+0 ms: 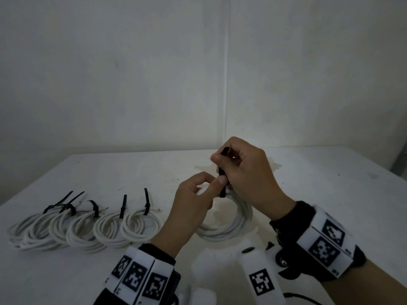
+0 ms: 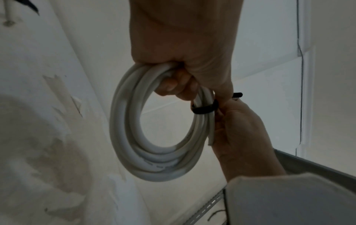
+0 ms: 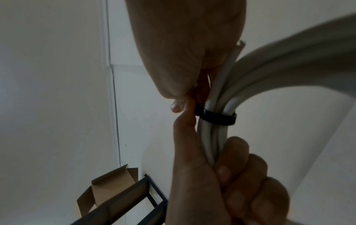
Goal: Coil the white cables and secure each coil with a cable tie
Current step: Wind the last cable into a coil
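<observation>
On the white table (image 1: 308, 194), to my left, lie five white coils (image 1: 88, 227) in a row, and each one already has a black tie around it. Just above the table in front of me I hold one more coil (image 1: 229, 225), and this is the one I am working on. My left hand (image 1: 193, 208) has its fingers curled around the bunch of white loops, with the thumb pressed up by the tie, so the loops stay together. My right hand (image 1: 246, 172) is just above and to the right of it, and its fingers pinch the black cable tie (image 1: 222, 183). The tie's band (image 3: 217, 117) already goes all the way around the loops, right next to my left thumb (image 3: 186, 130). The loose tail of the tie points up and away from the coil, through my right fingers, and its tip (image 1: 225, 150) sticks out at the top of that hand. So the tail runs straight up from the bunch, and the round coil hangs down below my left hand. I think the next pull has to go up along that tail, away from the loops, while my left hand holds the bunch still. My right hand is the one on the tail, so it should do the pulling. The band looks close around the loops, but I cannot tell if it is fully tight.
</observation>
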Available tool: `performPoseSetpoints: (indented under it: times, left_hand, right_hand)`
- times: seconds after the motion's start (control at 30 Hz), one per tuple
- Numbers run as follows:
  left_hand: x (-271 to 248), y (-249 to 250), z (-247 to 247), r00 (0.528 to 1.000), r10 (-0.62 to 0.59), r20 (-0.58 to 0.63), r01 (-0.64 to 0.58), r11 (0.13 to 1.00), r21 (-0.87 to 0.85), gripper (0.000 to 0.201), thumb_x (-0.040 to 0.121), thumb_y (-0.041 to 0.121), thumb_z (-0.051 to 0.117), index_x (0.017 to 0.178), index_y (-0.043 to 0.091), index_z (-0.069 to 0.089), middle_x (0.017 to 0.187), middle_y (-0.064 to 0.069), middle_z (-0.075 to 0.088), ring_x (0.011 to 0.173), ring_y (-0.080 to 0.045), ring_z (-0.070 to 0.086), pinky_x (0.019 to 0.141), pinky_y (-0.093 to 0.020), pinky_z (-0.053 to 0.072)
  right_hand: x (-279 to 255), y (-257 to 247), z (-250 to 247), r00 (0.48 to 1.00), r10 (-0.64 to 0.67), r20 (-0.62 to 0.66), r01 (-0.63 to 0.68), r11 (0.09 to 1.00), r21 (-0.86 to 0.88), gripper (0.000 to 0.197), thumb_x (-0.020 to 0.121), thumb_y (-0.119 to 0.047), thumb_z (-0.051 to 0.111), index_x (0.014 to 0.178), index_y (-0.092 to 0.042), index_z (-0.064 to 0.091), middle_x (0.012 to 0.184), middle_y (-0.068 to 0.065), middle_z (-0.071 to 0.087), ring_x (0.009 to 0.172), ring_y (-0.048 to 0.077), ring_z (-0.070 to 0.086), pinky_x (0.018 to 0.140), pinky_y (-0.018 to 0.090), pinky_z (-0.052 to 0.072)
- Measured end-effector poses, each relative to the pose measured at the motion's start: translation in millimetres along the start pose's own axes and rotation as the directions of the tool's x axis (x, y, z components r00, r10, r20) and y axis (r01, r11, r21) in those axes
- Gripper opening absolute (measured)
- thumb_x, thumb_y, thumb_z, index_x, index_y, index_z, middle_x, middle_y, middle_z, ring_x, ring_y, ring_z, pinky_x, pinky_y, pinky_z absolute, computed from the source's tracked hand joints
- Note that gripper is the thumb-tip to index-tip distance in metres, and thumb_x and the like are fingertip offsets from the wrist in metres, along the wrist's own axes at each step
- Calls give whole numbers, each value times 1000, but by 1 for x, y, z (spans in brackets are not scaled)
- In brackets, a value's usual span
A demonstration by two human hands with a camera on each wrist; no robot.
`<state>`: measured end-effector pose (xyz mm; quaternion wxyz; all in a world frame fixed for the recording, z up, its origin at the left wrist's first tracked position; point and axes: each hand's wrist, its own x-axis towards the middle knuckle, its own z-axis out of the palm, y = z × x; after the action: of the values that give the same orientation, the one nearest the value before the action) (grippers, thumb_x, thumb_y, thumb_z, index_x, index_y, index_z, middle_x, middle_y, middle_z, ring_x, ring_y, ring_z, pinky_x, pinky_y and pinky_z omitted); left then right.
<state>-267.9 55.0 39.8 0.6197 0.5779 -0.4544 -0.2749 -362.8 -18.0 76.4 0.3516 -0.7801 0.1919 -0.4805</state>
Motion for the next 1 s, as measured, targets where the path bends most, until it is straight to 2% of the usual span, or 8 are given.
performPoseSetpoints:
  times: [0.1, 0.23, 0.3, 0.4, 0.47, 0.63, 0.83, 1.0]
  left_hand:
    - [1, 0, -1, 1000, 19, 1, -19, 999, 27, 29, 87, 27, 59, 60, 16, 55, 36, 9, 33, 34, -4, 25, 37, -13, 23]
    - [3, -1, -9, 999, -6, 34, 5, 999, 31, 25, 83, 31, 61, 65, 13, 60, 36, 10, 32, 33, -4, 25, 36, -12, 22]
    - [3, -2, -14, 999, -39, 19, 38, 999, 18, 26, 80, 37, 61, 63, 18, 64, 37, 10, 32, 34, -5, 25, 36, -15, 22]
    - [3, -1, -21, 996, -89, -26, 87, 994, -73, 34, 80, 43, 57, 50, 27, 59, 38, 12, 30, 36, -7, 24, 37, -16, 22]
    - [3, 1, -25, 993, -112, -35, 107, 985, -132, 32, 84, 43, 52, 59, 24, 59, 40, 10, 32, 36, -6, 27, 37, -16, 24]
    - [1, -5, -33, 993, -116, -18, 113, 989, -95, 46, 97, 40, 31, 76, 11, 59, 44, 0, 50, 36, -11, 42, 41, -20, 38]
    - [-12, -18, -64, 989, -131, 75, 126, 990, 70, 25, 95, 25, 42, 91, 18, 65, 86, -4, 70, 80, -11, 64, 72, -18, 53]
    - [-17, -23, -79, 995, -65, 71, 56, 990, 129, 16, 89, 11, 55, 85, 21, 67, 76, -1, 68, 69, -4, 62, 68, -16, 50]
  right_hand:
    - [3, 3, 3, 999, 9, -51, -8, 1000, 24, 17, 83, -7, 63, 71, 0, 55, 53, -11, 55, 51, 4, 53, 54, 16, 46]
    - [7, 8, 4, 991, 133, -1, -133, 988, 75, 15, 83, -15, 65, 71, -11, 58, 57, -11, 58, 57, 9, 56, 61, 25, 50]
    - [5, 10, 5, 972, 202, 118, -211, 975, 68, 15, 86, -32, 59, 78, -20, 56, 70, -5, 59, 64, 11, 58, 68, 29, 51]
    - [-6, 17, 8, 923, 272, 271, -255, 962, -95, 53, 78, -63, 29, 94, -19, 54, 92, 3, 64, 86, 15, 60, 82, 31, 46]
    - [-14, 17, 12, 906, 281, 317, -257, 960, -114, 66, 79, -64, 20, 88, -11, 59, 82, 4, 67, 76, 12, 63, 74, 24, 46]
    - [-19, 23, 27, 925, 314, 213, -315, 949, -31, 53, 92, -49, 27, 60, -11, 46, 46, 2, 47, 38, 11, 47, 44, 18, 39]
    - [-19, 32, 35, 912, 392, 125, -401, 914, 58, 49, 97, -41, 29, 60, -11, 44, 48, 1, 44, 39, 14, 43, 44, 24, 39]
    - [-18, 30, 47, 900, 406, 159, -422, 903, 82, 48, 97, -42, 28, 63, -12, 42, 51, 1, 43, 40, 11, 42, 44, 19, 38]
